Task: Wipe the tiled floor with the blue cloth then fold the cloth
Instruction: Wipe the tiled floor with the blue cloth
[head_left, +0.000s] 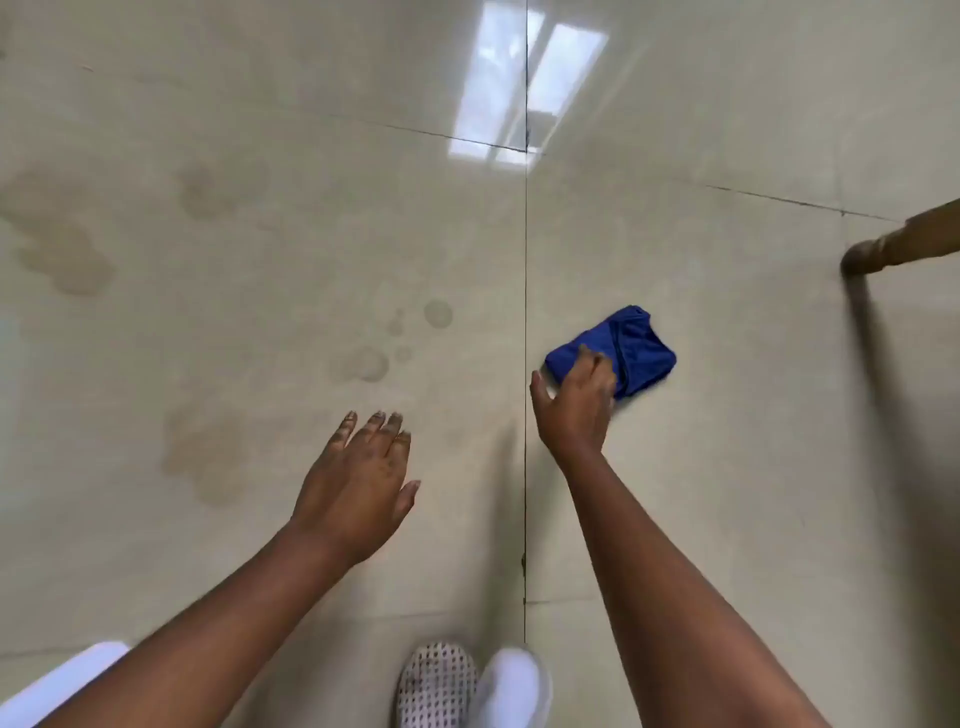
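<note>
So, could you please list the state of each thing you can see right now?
blue cloth: bunched, lying on the floor
right hand: fingers on the cloth's near edge
left hand: open, holding nothing
tiled floor: glossy, with damp-looking patches
wooden leg: standing on the floor

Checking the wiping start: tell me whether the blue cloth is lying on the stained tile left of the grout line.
No, the folded blue cloth lies right of the dark grout line, under the right hand.
</note>
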